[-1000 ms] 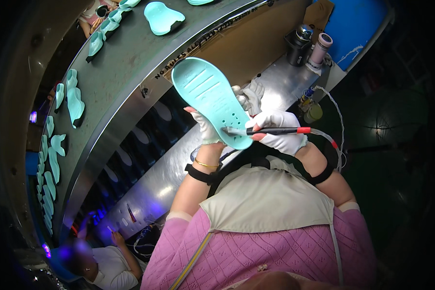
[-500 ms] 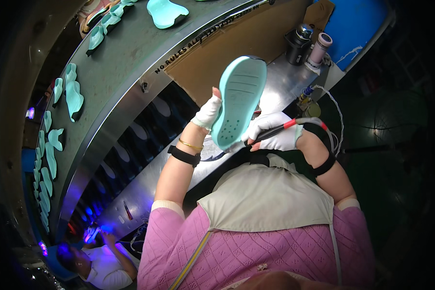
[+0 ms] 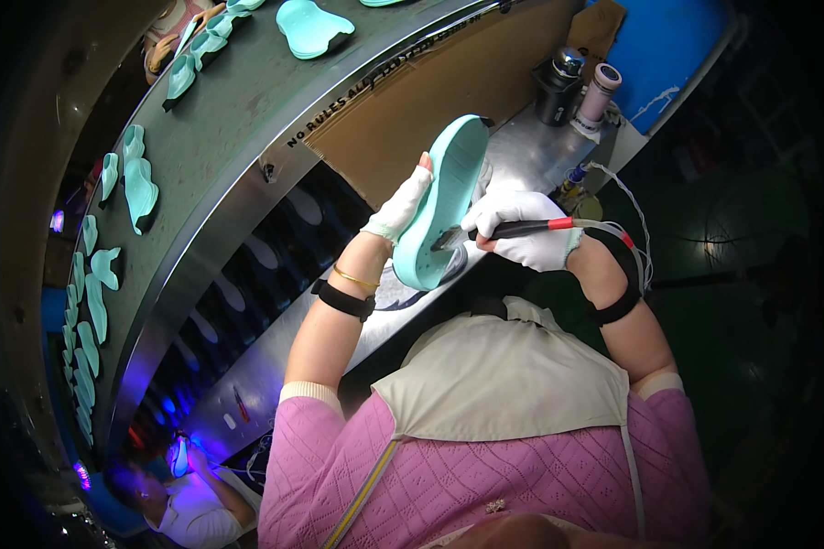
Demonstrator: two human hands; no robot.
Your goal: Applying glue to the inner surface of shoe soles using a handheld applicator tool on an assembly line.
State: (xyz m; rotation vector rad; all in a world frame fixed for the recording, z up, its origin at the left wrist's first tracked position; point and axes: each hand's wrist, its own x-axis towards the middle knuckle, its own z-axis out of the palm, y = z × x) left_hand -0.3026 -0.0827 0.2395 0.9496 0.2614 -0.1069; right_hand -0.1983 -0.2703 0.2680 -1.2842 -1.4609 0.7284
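Observation:
My left hand (image 3: pixel 403 205), in a white glove with bare fingertips, grips a mint-green shoe sole (image 3: pixel 456 174) by its left edge. The sole is tilted, its hollow side turned toward my right hand (image 3: pixel 526 240). That hand is gloved the same way and closed round the dark handle of a brush (image 3: pixel 522 227) with a red band and a thin hose behind it. The brush tip meets the sole's inner face near the lower, holed end. Fingers of my left hand behind the sole are hidden.
A long green belt (image 3: pixel 220 137) with a metal rim carries several mint soles (image 3: pixel 140 188). Cardboard (image 3: pixel 384 128) lines its side. On the metal bench (image 3: pixel 522 151) stand a black flask (image 3: pixel 558 90) and a pink bottle (image 3: pixel 601 91). Another person (image 3: pixel 197 512) works at lower left.
The sole has turned, showing more of its side edge and less of its inner face. The brush has moved from the lower rim up onto the inner face.

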